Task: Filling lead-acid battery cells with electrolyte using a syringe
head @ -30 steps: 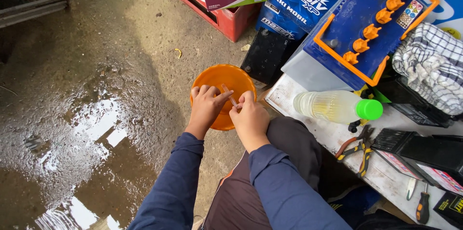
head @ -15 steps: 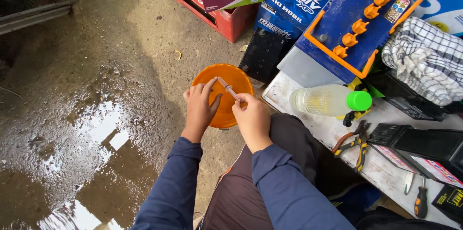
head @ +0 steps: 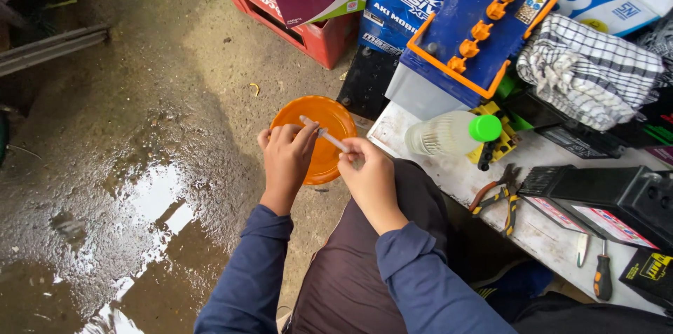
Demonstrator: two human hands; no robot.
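Wet concrete floor (head: pixel 140 131) is filling the left of the view, with a puddle (head: pixel 151 201) shining beside the person's knees. Over it, a thin white stick-like tool (head: pixel 324 133) is being held at an angle above an orange bowl (head: pixel 329 120); what the tool is exactly cannot be told. The left hand (head: pixel 286 159) is closing its fingers around the upper end of the tool, and it is partly covering the bowl's left rim. The right hand (head: pixel 368 176) is pinching the lower end of the tool between thumb and fingertips, just beside the bowl's right edge. Both arms are wearing dark blue sleeves.

Right of the hands, a white table (head: pixel 491 187) is carrying a clear plastic bottle (head: pixel 449 132) with a green cap, lying on its side. Near it, pliers (head: pixel 499 197) with orange-and-yellow handles are lying flat, and a screwdriver (head: pixel 601 274) is resting closer to the table's near edge. Behind the bottle, a blue battery (head: pixel 477 32) with 6 orange caps is sitting tilted, and a checked cloth (head: pixel 585 71) is draped just beside it. A red crate (head: pixel 294 22) is standing on the floor at the top.
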